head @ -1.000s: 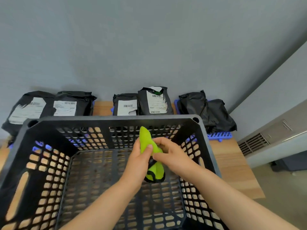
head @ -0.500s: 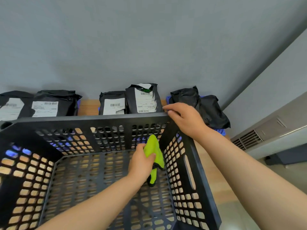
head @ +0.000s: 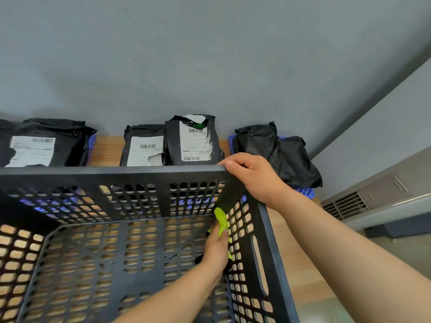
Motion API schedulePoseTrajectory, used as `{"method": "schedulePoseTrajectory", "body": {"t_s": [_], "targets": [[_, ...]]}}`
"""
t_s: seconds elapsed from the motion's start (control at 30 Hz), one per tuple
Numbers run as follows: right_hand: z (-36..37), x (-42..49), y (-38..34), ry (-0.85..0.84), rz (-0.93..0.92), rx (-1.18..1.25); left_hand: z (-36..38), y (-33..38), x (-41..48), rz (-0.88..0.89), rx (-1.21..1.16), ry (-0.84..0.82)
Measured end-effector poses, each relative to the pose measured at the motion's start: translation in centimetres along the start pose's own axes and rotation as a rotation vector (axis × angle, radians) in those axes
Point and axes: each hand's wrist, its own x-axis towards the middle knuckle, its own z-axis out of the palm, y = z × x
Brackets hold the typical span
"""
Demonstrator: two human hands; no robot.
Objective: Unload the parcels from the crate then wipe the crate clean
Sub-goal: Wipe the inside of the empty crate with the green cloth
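Note:
A black perforated plastic crate fills the lower frame and holds no parcels. My left hand is inside it, gripping a lime-green cloth pressed against the inner right wall near the far right corner. My right hand grips the crate's far right corner rim. Several black parcels with white labels stand behind the crate along the wall: one at the left, two in the middle, and unlabelled black bags at the right.
The crate and parcels sit on a wooden table against a grey wall. Blue plastic trays lie under the parcels. A grey heater unit stands at the right, beyond the table's edge.
My right hand let go of the cloth and took hold of the crate's far right corner. My left hand moved the cloth right, against the right wall. The view shifted right.

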Motion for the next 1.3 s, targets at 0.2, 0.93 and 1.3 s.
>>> {"method": "schedulePoseTrajectory", "body": {"t_s": [0.2, 0.93, 1.3], "targets": [[0.1, 0.0, 0.0, 0.024, -0.008, 0.055, 0.4, 2.7, -1.2, 0.001, -0.164, 0.103], [0.0, -0.9, -1.3, 0.015, 0.221, 0.433, 2.8, 6.1, -7.1, 0.449, 0.103, -0.041], [0.0, -1.2, -1.6, 0.043, 0.236, 0.34, 1.6, -0.3, -4.6, 0.168, 0.072, 0.045]]}}
